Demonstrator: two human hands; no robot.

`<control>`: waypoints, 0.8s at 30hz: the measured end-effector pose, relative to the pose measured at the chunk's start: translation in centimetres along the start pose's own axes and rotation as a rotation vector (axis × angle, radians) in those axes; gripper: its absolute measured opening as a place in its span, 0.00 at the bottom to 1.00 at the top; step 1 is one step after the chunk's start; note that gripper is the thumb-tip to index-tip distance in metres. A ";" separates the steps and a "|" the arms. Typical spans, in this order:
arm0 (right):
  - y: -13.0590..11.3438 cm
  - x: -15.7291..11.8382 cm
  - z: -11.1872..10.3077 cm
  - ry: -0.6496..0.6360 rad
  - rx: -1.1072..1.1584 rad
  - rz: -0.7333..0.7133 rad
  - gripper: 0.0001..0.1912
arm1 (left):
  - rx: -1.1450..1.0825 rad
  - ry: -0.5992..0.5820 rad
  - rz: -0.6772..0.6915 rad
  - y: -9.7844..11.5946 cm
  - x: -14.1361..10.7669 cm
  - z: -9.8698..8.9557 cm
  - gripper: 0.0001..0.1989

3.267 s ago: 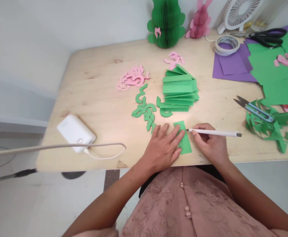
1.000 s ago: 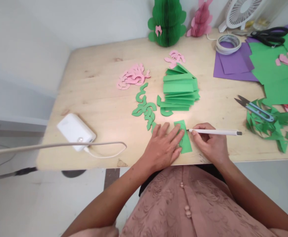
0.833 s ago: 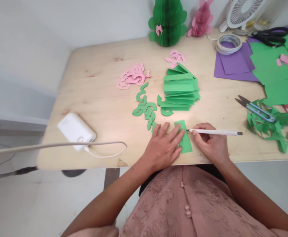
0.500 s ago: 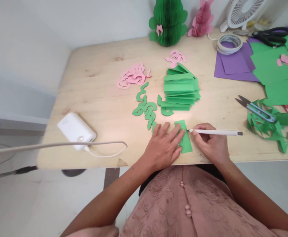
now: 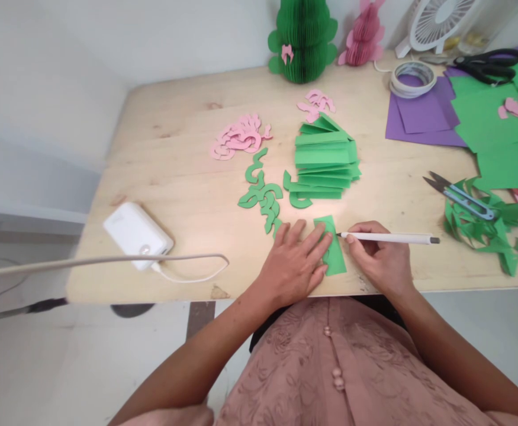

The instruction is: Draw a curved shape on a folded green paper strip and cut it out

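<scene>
My left hand [image 5: 295,257] lies flat with fingers spread, its fingertips pressing on a small green paper strip [image 5: 336,254] near the table's front edge. Part of the strip is hidden under those fingers. A white pen [image 5: 392,238] is pinched in my right hand [image 5: 378,257], its dark tip at the strip's right edge. Just beyond the strip are a stack of folded green paper strips [image 5: 323,157] and several curved green cutouts [image 5: 265,195]. Pink cutouts [image 5: 241,139] lie in a heap farther back.
At the right, small thread snips [image 5: 463,198] rest on green scraps [image 5: 502,236]. Tape rolls [image 5: 412,80], purple paper [image 5: 422,112], green sheets [image 5: 507,142] and black scissors [image 5: 489,65] are behind. A white power bank [image 5: 138,235] with a cable sits left. Honeycomb paper figures [image 5: 303,38] and a fan [image 5: 443,21] stand at the back.
The pen's rear end has shifted very slightly to the right. Both hands and the strip stay in nearly the same place.
</scene>
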State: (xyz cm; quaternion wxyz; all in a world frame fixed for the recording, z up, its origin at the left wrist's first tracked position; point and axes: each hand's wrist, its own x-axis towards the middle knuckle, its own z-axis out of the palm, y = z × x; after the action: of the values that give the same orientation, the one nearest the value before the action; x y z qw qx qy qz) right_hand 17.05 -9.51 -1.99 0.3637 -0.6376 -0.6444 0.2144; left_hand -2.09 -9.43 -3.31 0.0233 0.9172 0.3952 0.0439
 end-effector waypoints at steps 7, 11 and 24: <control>0.1 0.0 0.0 -0.003 -0.004 -0.005 0.05 | -0.004 0.010 0.002 0.0 0.0 0.0 0.27; 0.1 -0.1 0.0 -0.006 0.000 -0.004 0.05 | -0.004 0.008 0.001 0.0 0.0 0.0 0.27; 0.0 0.0 -0.1 -0.023 -0.009 0.009 0.06 | -0.004 0.006 0.001 0.0 0.0 0.0 0.27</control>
State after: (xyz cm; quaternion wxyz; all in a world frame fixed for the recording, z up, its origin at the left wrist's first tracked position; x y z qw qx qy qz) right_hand 17.08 -9.49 -1.91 0.3523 -0.6397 -0.6466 0.2206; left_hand -2.09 -9.42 -3.27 0.0241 0.9172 0.3949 0.0478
